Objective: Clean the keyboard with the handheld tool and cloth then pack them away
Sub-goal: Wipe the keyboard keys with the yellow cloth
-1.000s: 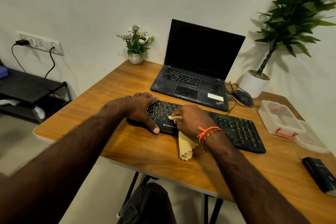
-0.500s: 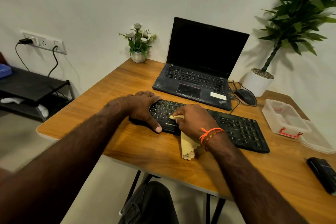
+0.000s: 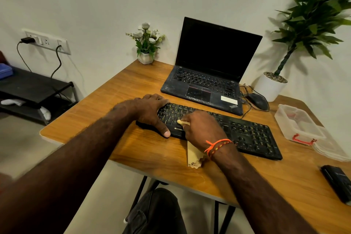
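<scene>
A black keyboard (image 3: pixel 245 133) lies across the wooden table (image 3: pixel 121 93) in front of an open laptop (image 3: pixel 207 74). My left hand (image 3: pixel 152 112) rests on the keyboard's left end, fingers over its far edge and thumb stretched along the near edge. My right hand (image 3: pixel 203 127) grips a yellow cloth (image 3: pixel 193 156) and presses a wrapped bit of it onto the keys near the left middle. The cloth's loose end hangs out below my wrist onto the table. A dark handheld device (image 3: pixel 338 180) lies at the table's right edge.
A clear plastic box (image 3: pixel 298 125) with a red latch stands right of the keyboard, its lid (image 3: pixel 330 148) beside it. A black mouse (image 3: pixel 257 100) and cables sit by the laptop. A small flower pot (image 3: pixel 145 57) and a large potted plant (image 3: pixel 271 85) stand at the back.
The right hand with the cloth has shifted only slightly over the keys. The left hand stays on the keyboard's left end. The view has shifted a little.
</scene>
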